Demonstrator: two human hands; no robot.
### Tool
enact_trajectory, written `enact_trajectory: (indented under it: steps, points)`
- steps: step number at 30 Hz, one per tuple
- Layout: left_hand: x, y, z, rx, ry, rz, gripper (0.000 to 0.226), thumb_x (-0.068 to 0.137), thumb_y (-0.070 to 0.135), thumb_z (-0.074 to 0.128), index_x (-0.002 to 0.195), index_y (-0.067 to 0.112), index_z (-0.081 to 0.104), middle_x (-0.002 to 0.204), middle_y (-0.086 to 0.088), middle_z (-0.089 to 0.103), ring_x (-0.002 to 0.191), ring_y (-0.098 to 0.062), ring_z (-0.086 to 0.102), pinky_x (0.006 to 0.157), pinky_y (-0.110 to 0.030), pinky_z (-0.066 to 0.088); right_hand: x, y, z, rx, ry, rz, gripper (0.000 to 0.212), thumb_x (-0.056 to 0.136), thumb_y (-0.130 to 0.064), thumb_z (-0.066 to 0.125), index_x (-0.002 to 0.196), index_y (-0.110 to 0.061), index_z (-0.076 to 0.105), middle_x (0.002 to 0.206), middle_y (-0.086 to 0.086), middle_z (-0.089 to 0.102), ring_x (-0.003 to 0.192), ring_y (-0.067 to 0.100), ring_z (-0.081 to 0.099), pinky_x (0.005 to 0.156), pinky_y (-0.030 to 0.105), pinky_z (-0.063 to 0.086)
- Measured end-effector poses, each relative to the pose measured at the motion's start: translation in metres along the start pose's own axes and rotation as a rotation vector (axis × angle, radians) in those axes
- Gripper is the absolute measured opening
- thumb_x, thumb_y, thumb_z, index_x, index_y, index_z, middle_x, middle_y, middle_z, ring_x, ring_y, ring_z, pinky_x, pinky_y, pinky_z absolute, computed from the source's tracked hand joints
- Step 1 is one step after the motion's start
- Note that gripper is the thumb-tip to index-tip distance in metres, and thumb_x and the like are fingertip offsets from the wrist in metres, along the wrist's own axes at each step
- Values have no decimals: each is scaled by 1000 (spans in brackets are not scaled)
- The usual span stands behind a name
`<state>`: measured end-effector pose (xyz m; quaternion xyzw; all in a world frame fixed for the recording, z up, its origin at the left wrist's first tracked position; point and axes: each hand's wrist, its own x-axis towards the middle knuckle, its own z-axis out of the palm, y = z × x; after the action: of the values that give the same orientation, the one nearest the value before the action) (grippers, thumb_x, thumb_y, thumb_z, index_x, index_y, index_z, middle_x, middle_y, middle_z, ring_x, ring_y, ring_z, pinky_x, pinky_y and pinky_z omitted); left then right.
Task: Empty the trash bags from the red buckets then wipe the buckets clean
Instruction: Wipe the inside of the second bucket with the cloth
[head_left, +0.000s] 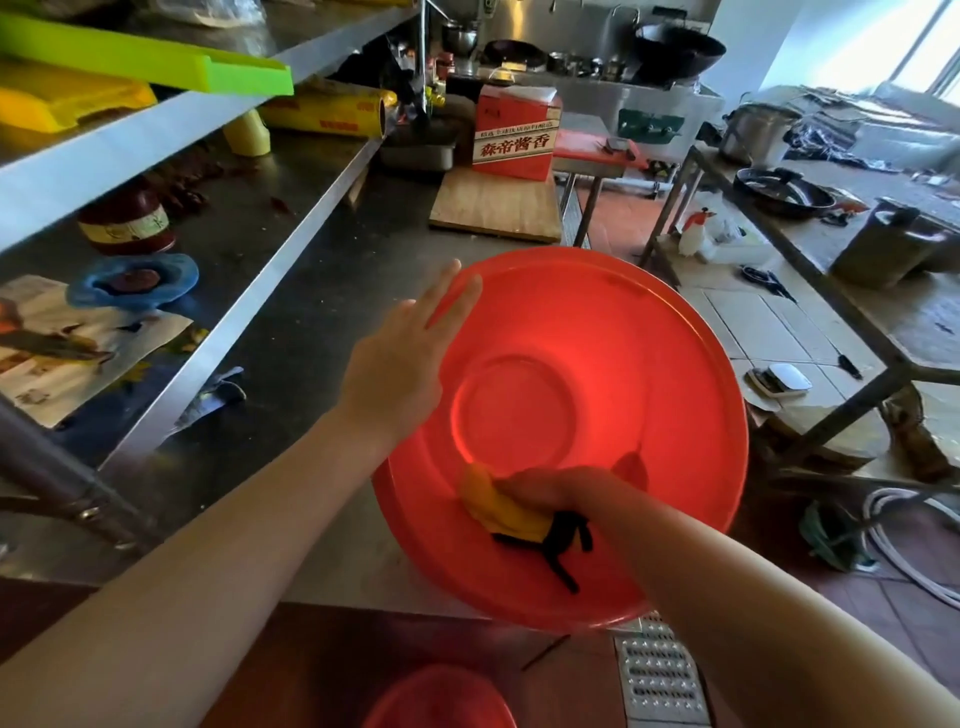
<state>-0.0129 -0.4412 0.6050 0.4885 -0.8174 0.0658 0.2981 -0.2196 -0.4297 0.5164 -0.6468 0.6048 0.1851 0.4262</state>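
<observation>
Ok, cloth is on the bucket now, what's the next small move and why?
Probably sweep the yellow cloth up across the red bucket towards the far rim. The right hand holds it at the near edge only, and the left hand lies flat on the rim, steadying it.

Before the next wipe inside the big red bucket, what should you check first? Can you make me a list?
1. Trash bag out of the red bucket: ok, the inside shows bare red plastic.
2. Cloth in hand: ok, the right hand grips the yellow cloth against the inside wall.
3. Bucket held steady: ok, the left hand lies flat with straight fingers on the rim.
4. Bucket fully on the steel counter: not ok, its near and right edges hang past the counter's edge.
5. Inside already clean: cannot tell, the red glow hides any fine dirt.
6. Second bucket below done: cannot tell, only its edge shows.
</observation>
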Motion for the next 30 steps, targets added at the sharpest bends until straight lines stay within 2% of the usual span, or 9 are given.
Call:
enact_trajectory:
  steps: [5, 9, 13, 17, 19, 23, 30]
  points:
    - [5, 0, 1, 32, -27, 1, 87, 85, -7, 52, 157, 29, 20, 165, 4, 11, 127, -32, 47, 65, -28, 41, -20, 6, 12, -39, 40, -63, 65, 97, -62, 30, 140, -18, 51, 146, 5, 48, 130, 23, 48, 110, 41, 35]
    - [6, 1, -1, 18, -57, -17, 88, 85, -6, 52, 157, 32, 18, 165, 8, 9, 132, -33, 44, 74, -39, 49, -48, 8, 21, -37, 80, -116, 55, 100, -58, 32, 137, -25, 54, 144, 1, 51, 128, 19, 49, 108, 34, 34]
    - [6, 2, -4, 1, -67, -16, 85, 87, -4, 51, 157, 32, 19, 165, 7, 11, 131, -35, 45, 82, -49, 51, -77, 10, 30, -69, 150, -131, 52, 96, -66, 33, 136, -39, 52, 143, -5, 52, 130, 19, 48, 112, 39, 32]
    - [6, 3, -6, -13, -77, -8, 83, 89, -3, 51, 157, 33, 19, 165, 7, 12, 135, -35, 42, 91, -52, 49, -115, 9, 37, -96, 131, -160, 42, 100, -56, 34, 129, -33, 54, 136, -2, 56, 125, 21, 51, 106, 37, 36]
    - [9, 4, -7, -33, -88, -21, 84, 89, -3, 51, 156, 35, 20, 165, 9, 11, 139, -34, 38, 96, -53, 47, -132, 13, 43, -131, 176, -155, 39, 100, -53, 35, 125, -31, 56, 130, 0, 59, 119, 21, 54, 103, 35, 38]
    - [15, 13, -9, -37, -94, -40, 84, 87, -4, 50, 156, 35, 22, 165, 10, 12, 139, -33, 37, 90, -49, 49, -130, 20, 53, -190, 321, -129, 46, 98, -57, 28, 116, -25, 56, 118, 7, 62, 111, 28, 58, 96, 38, 42]
    - [19, 24, -6, 12, -90, -20, 83, 88, -2, 52, 156, 34, 20, 165, 6, 13, 135, -33, 40, 87, -50, 50, -88, 15, 42, -244, 224, 2, 50, 108, -37, 19, 139, -7, 46, 142, 17, 49, 128, 31, 47, 104, 38, 34]
